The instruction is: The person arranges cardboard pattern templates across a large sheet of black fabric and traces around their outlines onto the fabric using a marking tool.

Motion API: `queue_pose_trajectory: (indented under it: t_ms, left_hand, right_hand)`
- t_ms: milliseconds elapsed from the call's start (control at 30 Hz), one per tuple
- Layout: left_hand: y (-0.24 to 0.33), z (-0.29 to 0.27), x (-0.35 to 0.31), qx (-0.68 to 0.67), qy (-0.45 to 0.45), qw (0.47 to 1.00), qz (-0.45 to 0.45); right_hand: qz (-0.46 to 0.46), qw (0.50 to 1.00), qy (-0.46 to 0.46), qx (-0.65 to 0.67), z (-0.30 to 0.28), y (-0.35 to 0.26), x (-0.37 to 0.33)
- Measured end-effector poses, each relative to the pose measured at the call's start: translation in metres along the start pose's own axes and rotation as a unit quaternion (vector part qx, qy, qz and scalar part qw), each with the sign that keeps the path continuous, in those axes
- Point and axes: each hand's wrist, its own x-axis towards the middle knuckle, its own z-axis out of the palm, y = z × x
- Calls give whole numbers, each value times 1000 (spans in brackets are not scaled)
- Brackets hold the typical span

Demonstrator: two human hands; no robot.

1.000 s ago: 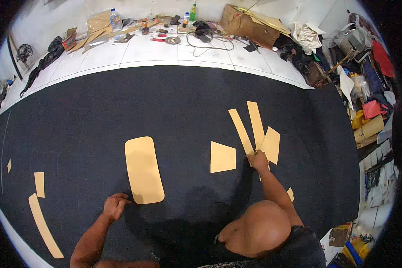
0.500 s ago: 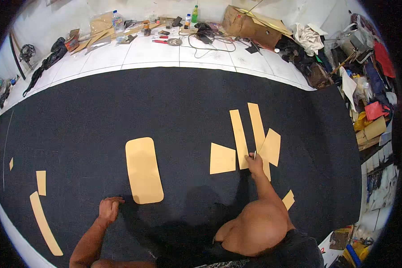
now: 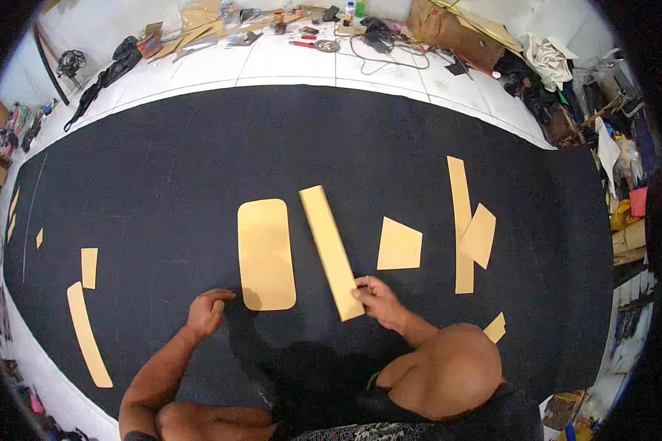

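My right hand (image 3: 379, 300) grips the lower end of a long, straight yellow cardboard pattern strip (image 3: 329, 250) over the black fabric (image 3: 176, 169). A slim light thing shows at its fingers, too small to name. The strip slants, its far end toward the left. Beside it on the left lies a large rounded rectangular pattern piece (image 3: 266, 253). My left hand (image 3: 210, 310) hovers or rests near that piece's lower left corner, fingers stretched out and holding nothing. To the right lie a four-sided piece (image 3: 400, 244), another long strip (image 3: 460, 228) and a piece overlapping it (image 3: 479, 235).
A curved strip (image 3: 88, 334) and a small piece (image 3: 89, 267) lie at the left. White floor tiles (image 3: 287, 66) border the fabric. Along the wall are a cable (image 3: 390, 62), bottles and a cardboard box (image 3: 456, 33). Clutter lines the right side.
My right hand has picked up the long strip from among the right-hand pieces and carried it left, near the rounded piece. The view has shifted; my left hand stays near the rounded piece.
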Motion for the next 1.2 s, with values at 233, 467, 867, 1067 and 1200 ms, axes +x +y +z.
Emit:
queue_pose_trajectory:
  t_ms: [233, 467, 867, 1067, 1200]
  left_hand:
    - [50, 16, 2, -195, -123, 958, -168]
    - [139, 44, 18, -411, -195, 877, -157]
    - [96, 52, 29, -489, -98, 851, -167]
    - [82, 32, 21, -470, -91, 852, -210]
    - [77, 36, 23, -479, -11, 862, -162]
  right_hand:
    - [-51, 978, -149, -134, 45, 19, -16]
    - [-383, 840, -103, -371, 72, -27, -29]
    - [-398, 802, -120, -429, 68, -26, -28]
    - [-243, 822, 11, -515, 19, 1, -29]
    - [-272, 766, 2, -582, -9, 33, -53]
